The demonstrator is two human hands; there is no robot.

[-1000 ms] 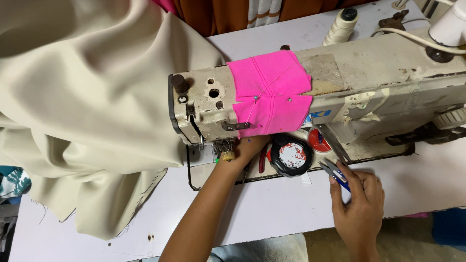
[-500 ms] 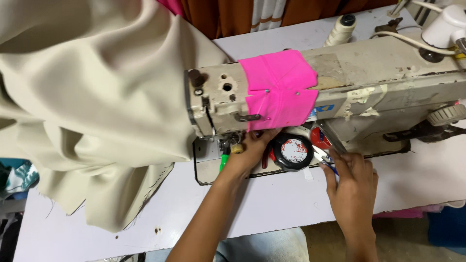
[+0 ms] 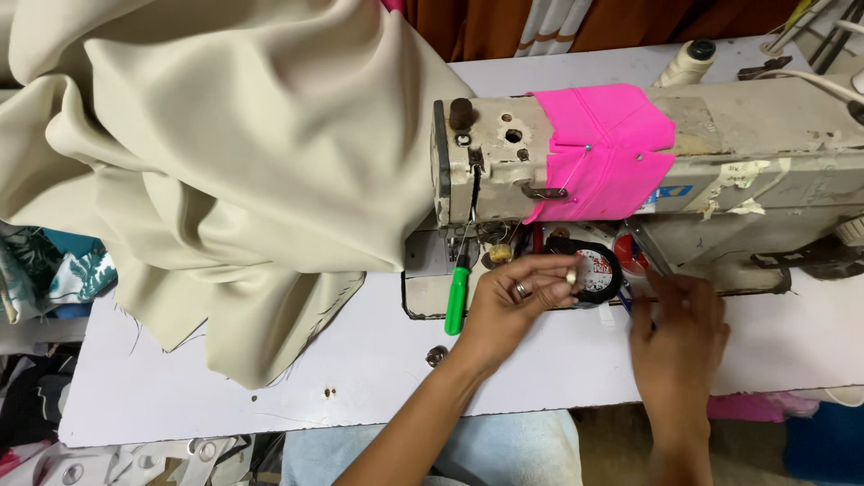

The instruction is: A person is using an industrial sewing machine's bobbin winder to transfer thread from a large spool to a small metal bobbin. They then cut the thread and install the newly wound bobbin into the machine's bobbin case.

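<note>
Currently your left hand [image 3: 515,297] pinches small metal bobbin [image 3: 571,276] beside round tin [image 3: 592,270] under sewing machine [image 3: 720,153]; right hand [image 3: 675,337] fingers closed on blue-handled tool [image 3: 623,297]. Keep pinch steady, clear of beige fabric [image 3: 225,171].

A small blue label [image 3: 667,193], seemingly rectangular, sits on the sewing machine [image 3: 765,153].

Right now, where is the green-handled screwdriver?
In the head view, the screwdriver lies on the machine bed below the needle area, just left of the left hand, beside the beige cloth.
</note>
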